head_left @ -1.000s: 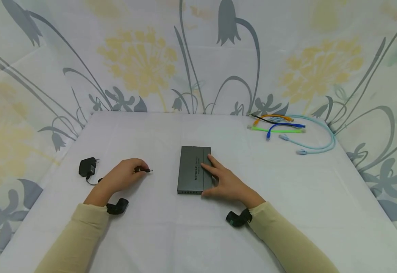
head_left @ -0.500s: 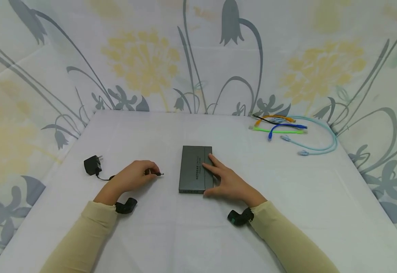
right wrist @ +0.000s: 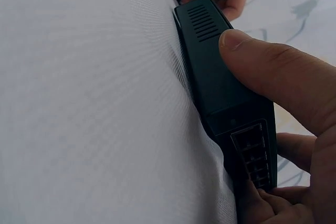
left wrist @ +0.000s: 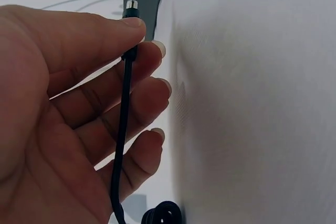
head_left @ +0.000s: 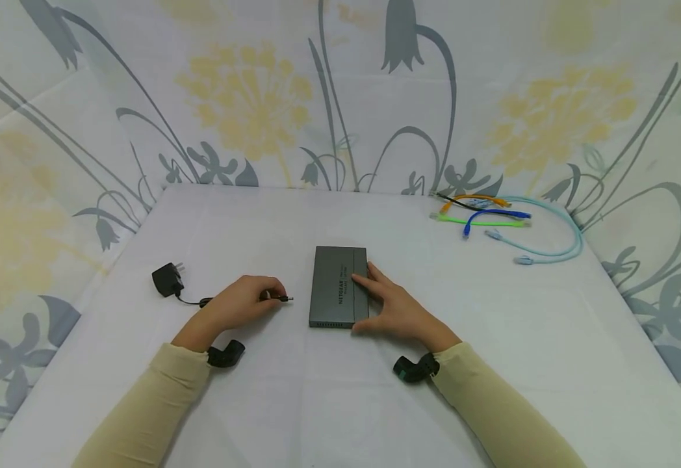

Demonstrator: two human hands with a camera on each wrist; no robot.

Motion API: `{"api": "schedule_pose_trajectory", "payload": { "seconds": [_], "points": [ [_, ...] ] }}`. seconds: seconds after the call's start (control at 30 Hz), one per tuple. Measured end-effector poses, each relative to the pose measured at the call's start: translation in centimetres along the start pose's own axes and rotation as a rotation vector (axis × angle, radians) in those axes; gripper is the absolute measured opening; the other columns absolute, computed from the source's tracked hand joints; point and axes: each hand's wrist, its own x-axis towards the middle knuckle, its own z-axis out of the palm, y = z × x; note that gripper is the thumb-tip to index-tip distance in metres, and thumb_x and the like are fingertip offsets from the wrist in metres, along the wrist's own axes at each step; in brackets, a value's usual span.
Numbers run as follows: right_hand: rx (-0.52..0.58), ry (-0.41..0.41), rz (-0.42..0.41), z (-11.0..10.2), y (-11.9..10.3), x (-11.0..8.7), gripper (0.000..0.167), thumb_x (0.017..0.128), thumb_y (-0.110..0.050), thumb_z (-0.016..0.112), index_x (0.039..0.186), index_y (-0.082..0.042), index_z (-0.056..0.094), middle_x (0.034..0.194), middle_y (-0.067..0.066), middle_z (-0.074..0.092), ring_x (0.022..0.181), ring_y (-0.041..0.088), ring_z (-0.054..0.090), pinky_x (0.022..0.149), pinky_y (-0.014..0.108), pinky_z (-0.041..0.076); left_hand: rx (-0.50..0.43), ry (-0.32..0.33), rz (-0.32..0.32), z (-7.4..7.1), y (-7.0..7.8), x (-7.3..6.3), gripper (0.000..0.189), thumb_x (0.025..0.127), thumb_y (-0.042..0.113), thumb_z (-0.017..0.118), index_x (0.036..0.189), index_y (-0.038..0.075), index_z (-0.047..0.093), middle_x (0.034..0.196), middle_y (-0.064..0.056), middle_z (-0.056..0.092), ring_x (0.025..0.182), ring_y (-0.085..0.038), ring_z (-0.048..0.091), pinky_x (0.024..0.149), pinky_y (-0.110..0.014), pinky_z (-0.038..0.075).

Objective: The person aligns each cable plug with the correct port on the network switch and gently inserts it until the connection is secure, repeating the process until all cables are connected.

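Observation:
A dark grey Netgear network switch (head_left: 330, 286) lies flat on the white cloth in the head view. My right hand (head_left: 398, 313) grips its right side, thumb at the near edge. In the right wrist view, the fingers lie by the row of ports (right wrist: 254, 150), partly covering them; the vented side (right wrist: 202, 22) faces the thumb. My left hand (head_left: 245, 302) pinches the barrel plug (left wrist: 132, 7) of a power adapter between thumb and index finger. Its metal tip points at the switch's left side, a short gap away. The black cord (left wrist: 124, 124) runs down across the palm.
The black power adapter (head_left: 167, 279) sits on the left, prongs upward. Several network cables lie at the back right: light blue (head_left: 574, 240), blue (head_left: 495, 212), green (head_left: 481, 223) and orange (head_left: 475, 197), plus a black one (head_left: 457, 202). Floral cloth (head_left: 346, 97) walls the table's back and sides.
My left hand has moved right with the plug, closer to the switch, drawing the adapter along and turning it slightly. My right hand has stayed on the switch.

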Motion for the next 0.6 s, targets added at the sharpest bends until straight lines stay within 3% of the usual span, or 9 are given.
{"api": "schedule_pose_trajectory", "payload": {
  "seconds": [0.37,0.6],
  "points": [
    [0.004,-0.008,-0.009,0.0,0.0,0.0,0.099,0.072,-0.051,0.081,0.153,-0.026,0.031,0.165,0.005,0.004,0.15,0.031,0.014,0.115,0.055,0.026,-0.034,-0.01,0.015,0.9,0.5,0.2,0.013,0.093,0.017,0.063,0.105,0.015,0.069,0.095,0.004,0.069,0.082,-0.009,0.059,0.074,-0.029,0.048],
    [0.006,-0.007,-0.008,0.0,-0.1,-0.1,0.099,0.072,-0.052,0.081,0.153,-0.027,0.031,0.165,0.004,0.004,0.151,0.03,0.014,0.116,0.055,0.026,-0.026,0.019,0.039,1.1,0.7,0.3,0.014,0.093,0.017,0.063,0.105,0.016,0.071,0.098,0.005,0.07,0.083,-0.008,0.059,0.074,-0.028,0.049]
  ]
}}
